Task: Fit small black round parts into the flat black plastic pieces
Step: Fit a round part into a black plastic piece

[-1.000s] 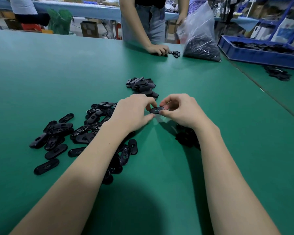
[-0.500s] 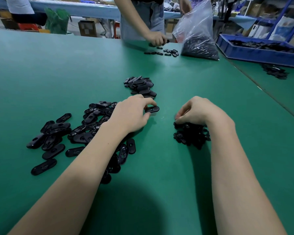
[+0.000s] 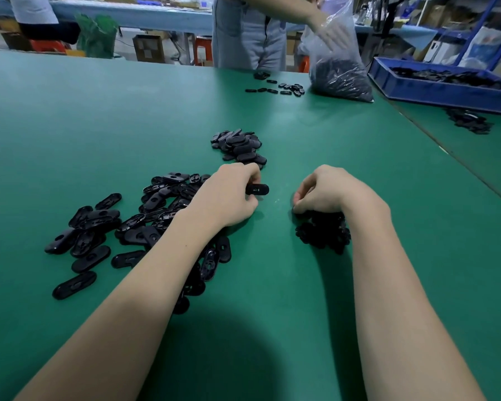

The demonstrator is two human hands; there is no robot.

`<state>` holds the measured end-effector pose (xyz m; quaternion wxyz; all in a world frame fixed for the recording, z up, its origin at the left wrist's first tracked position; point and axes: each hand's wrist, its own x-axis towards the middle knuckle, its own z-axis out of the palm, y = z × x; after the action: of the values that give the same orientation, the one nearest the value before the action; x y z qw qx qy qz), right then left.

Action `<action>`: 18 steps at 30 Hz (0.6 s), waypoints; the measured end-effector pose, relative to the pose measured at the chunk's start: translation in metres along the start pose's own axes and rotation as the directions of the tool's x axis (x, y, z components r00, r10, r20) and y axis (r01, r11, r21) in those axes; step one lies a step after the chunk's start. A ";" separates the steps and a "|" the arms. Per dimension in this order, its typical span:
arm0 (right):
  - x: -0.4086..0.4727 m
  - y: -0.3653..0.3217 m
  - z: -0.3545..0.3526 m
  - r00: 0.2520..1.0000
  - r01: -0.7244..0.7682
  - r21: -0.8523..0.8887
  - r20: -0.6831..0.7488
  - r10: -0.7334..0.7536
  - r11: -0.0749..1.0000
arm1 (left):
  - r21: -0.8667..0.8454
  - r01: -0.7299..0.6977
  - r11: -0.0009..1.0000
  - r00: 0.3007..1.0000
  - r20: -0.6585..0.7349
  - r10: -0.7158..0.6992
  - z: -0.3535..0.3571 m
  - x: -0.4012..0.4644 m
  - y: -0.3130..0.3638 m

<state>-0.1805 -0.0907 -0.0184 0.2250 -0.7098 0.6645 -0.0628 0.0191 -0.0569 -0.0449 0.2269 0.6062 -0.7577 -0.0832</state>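
Head view: the wide green-covered table (image 3: 104, 117) carries everything, and the step in hand looks like fetching the next insert. On it, largest first: a loose spread of flat black oblong plastic pieces (image 3: 104, 227) toward the left edge, too overlapped for an exact count, perhaps three dozen; a tighter stack of the same pieces (image 3: 239, 146) near the table's middle, roughly fifteen to twenty; and a heap of small black round parts (image 3: 321, 233) toward the near right, too many and too dark to count. Two hands work. The left hand (image 3: 229, 195) pinches one flat black piece (image 3: 258, 189) between thumb and curled fingers, holding it just above the table between the two piles of pieces. The right hand (image 3: 327, 189) has its fingers curled down onto the top of the round-part heap; whether it already pinches a part is hidden. My guess is the next move calls for lifting a single round part clear and bringing it across to the held piece, lined up with its hole, then pressing it home
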 end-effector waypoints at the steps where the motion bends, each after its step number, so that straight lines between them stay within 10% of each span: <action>1: 0.000 -0.001 0.001 1.000 0.012 -0.004 -0.012 -0.012 1.000 | -0.007 0.009 1.000 1.000 -0.006 -0.009 0.001 0.001 0.000; 18: -0.003 -0.012 0.006 0.992 0.091 0.053 -0.097 -0.086 0.994 | -0.174 0.057 0.983 0.991 -0.113 -0.077 0.002 0.005 0.000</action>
<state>-0.1676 -0.0865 -0.0180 0.2106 -0.7282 0.6401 -0.1251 0.0173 -0.0615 -0.0457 0.3199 0.6136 -0.7121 -0.1188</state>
